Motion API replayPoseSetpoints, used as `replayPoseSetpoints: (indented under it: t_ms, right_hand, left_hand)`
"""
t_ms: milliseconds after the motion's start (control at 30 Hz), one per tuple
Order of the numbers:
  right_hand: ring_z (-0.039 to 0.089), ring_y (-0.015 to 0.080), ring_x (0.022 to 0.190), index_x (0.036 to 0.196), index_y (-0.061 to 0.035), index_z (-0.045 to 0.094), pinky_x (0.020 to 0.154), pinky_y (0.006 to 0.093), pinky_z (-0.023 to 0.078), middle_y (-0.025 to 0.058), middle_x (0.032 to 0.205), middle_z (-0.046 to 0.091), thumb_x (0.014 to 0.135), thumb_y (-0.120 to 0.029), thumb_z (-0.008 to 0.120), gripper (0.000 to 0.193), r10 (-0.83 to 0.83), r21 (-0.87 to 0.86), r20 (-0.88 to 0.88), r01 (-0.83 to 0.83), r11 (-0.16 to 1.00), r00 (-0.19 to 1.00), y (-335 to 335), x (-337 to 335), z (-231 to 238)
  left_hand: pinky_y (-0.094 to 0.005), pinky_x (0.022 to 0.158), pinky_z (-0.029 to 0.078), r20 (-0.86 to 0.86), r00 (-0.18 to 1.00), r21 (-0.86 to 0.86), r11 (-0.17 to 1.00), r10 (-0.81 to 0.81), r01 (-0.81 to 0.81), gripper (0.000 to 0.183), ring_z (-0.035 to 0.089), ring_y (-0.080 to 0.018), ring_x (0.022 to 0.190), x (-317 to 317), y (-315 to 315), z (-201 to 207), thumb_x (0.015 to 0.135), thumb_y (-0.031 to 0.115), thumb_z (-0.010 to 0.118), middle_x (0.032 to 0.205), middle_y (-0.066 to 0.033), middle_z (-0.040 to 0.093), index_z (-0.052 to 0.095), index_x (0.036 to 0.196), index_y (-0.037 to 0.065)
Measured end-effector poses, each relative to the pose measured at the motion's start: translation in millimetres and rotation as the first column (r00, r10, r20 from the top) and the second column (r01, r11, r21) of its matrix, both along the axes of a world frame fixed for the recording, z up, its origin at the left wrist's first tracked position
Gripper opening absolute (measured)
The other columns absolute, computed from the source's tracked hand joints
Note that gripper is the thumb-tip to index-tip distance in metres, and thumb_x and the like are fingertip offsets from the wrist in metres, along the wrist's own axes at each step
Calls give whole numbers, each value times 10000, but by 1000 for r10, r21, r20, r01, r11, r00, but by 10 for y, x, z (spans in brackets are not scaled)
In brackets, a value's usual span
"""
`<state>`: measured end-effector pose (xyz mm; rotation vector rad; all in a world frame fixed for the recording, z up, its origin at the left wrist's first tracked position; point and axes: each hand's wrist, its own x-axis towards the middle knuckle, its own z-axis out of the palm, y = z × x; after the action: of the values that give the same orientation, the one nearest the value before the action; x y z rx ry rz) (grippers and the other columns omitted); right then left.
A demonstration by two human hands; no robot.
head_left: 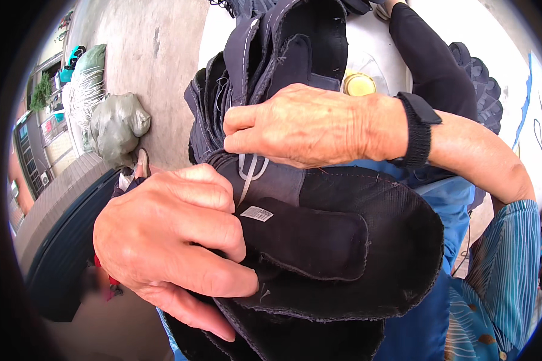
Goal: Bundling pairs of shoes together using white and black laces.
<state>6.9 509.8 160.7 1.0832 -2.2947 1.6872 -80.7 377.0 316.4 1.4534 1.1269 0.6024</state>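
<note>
I see my left hand (168, 246) wrapped around a stack of dark shoe parts (337, 253), right in front of me and close to my chest. The fingers are curled shut on the near edge, with the thumb on top. My right hand (301, 123) comes in from the right with a black wristband (417, 129) on it. Its fingers are bent and pinch the top piece where a thin grey loop (250, 171) hangs down. A small white tag (256, 213) sits just beside my left fingers.

More dark pieces (277, 54) stand up behind my right hand, fanned out like pages.

I think these pieces are soft and bendy, like thick cloth, and light. They look a bit rough, so they should not slip much. The edges are thin and floppy, so I would grab the stack at the thick middle, and pick one piece off by its edge or its loop.

Behind them is a round gold lid (359, 84). Far to my left, a grey sack (117, 126) lies on the ground. My blue clothes (445, 210) show under the stack.
</note>
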Motion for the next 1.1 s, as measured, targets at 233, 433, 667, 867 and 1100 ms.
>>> replayPoseSetpoints:
  t_ms: [233,433,667,867,1100]
  right_hand:
    - [623,296,740,777,-13,600,612,408,501,106,851,538,800,-113,589,103,-23,-74,28,25,997,999,-71,53,-99]
    - [614,360,816,887,1,632,749,439,487,177,834,628,873,-211,564,224,143,-117,550,-94,989,823,22,355,-96]
    - [631,310,821,1052,-13,613,759,398,494,192,866,638,861,-287,624,333,182,-328,716,94,940,674,-12,468,-368]
    - [584,268,1003,1133,-12,565,892,341,458,167,1045,601,774,-167,728,424,120,-406,709,263,875,695,124,427,-266]
    - [532,309,1092,1161,-9,549,945,361,426,168,1119,562,752,-170,736,478,76,-406,651,262,875,755,227,44,-66]
  left_hand:
    - [-310,711,362,5,999,-8,999,46,-46,402,466,-136,593,-96,-52,-47,679,490,794,730,30,573,702,802,119]
    - [-308,625,334,-19,1000,-17,1000,21,-21,460,453,-155,551,-160,22,-101,643,543,798,690,27,568,651,726,115]
    - [-332,521,288,-48,983,-57,982,175,-178,502,442,-216,486,-181,253,-277,885,533,528,577,7,493,557,638,98]
    - [-342,484,267,-105,978,27,983,183,-181,521,424,-230,442,-451,563,-242,912,476,515,509,-13,438,524,569,84]
    - [-334,469,240,-217,967,110,988,134,-112,475,401,-204,418,-777,644,95,795,447,677,489,0,411,473,541,101]
